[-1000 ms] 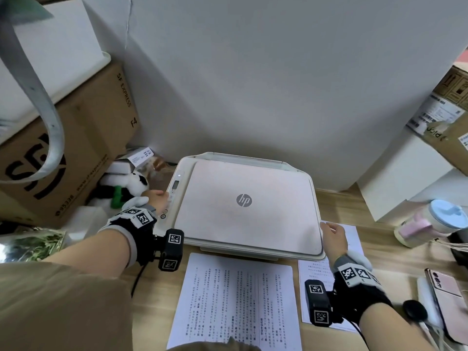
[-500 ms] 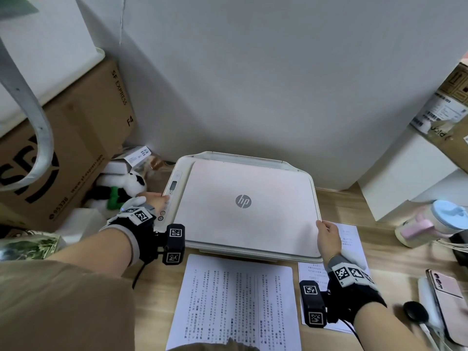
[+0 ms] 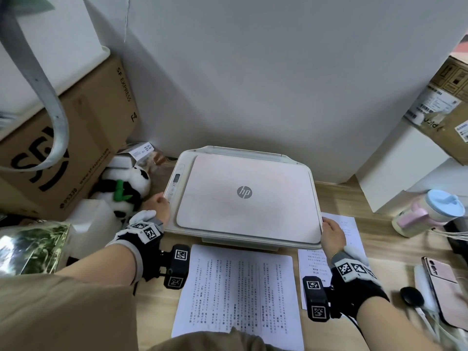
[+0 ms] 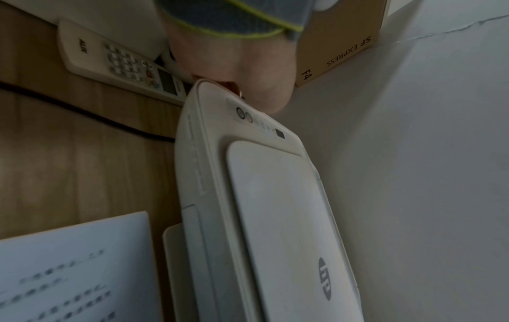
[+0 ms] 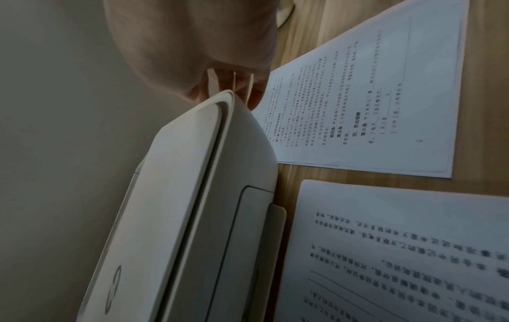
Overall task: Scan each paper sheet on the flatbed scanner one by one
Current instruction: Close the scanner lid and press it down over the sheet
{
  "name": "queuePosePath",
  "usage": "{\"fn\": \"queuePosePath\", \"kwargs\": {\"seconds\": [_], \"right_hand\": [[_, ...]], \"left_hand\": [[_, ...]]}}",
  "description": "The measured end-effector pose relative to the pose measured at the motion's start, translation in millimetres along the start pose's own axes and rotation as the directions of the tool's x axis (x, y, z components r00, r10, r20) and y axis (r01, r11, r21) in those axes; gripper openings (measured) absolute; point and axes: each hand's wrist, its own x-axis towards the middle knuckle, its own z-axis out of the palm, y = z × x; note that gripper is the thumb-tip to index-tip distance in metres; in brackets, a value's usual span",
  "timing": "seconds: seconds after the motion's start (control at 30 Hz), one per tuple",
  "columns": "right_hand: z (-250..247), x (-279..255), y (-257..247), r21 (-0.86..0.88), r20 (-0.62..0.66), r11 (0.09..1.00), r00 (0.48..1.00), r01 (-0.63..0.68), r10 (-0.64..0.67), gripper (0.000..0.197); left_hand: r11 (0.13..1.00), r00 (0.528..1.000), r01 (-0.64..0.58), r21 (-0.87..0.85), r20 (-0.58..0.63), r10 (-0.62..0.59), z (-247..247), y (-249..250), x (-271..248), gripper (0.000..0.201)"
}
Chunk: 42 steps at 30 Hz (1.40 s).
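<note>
The white HP flatbed scanner (image 3: 243, 193) sits on the wooden desk with its lid down. My left hand (image 3: 158, 203) holds its left edge beside the control panel (image 4: 258, 124), with the thumb on top and the fingers down the side. At the lid's front right corner (image 5: 223, 102), my right hand (image 3: 329, 231) curls its fingertips (image 5: 253, 98) around the lid's edge. One printed sheet (image 3: 240, 287) lies flat in front of the scanner. A second sheet (image 3: 314, 264) lies to the right, partly under my right wrist. Whether any paper is inside is hidden.
A large SF Express carton (image 3: 76, 138) and a panda plush (image 3: 124, 188) crowd the left side. A white remote (image 4: 118, 61) and a black cable (image 4: 82, 109) lie near the scanner's left corner. On the right are a white box (image 3: 395, 168), a pink bottle (image 3: 430, 211) and a phone (image 3: 445, 290).
My left hand has slid off the control panel buttons to the scanner's left edge. My right hand has settled on the lid's front right corner. The lid stays down.
</note>
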Motion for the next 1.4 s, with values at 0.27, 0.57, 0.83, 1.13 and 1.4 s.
{"fn": "queuePosePath", "kwargs": {"seconds": [0.27,0.57,0.83,1.13,1.4], "right_hand": [[0,-12,20,0.045,0.016,0.997,0.998,0.056,-0.057,0.038],[-1,-26,36,0.141,0.026,0.986,0.995,0.092,-0.097,0.036],[2,-28,38,0.129,0.0,0.985,0.994,0.111,-0.112,0.037],[5,-33,35,0.06,-0.044,0.987,0.989,0.146,-0.144,0.038],[7,-31,39,0.055,-0.051,0.987,0.987,0.152,-0.15,0.037]], "left_hand": [[0.976,0.998,0.057,0.211,-0.036,-0.05,7,-15,-32,0.046],[0.978,0.995,0.039,0.203,-0.093,-0.02,13,-25,-52,0.05],[0.984,0.995,0.007,0.18,-0.098,0.011,12,-27,-60,0.05],[0.987,0.993,0.023,0.158,-0.122,-0.004,12,-25,-64,0.048],[0.99,0.993,0.002,0.142,-0.121,0.015,13,-28,-62,0.049]]}}
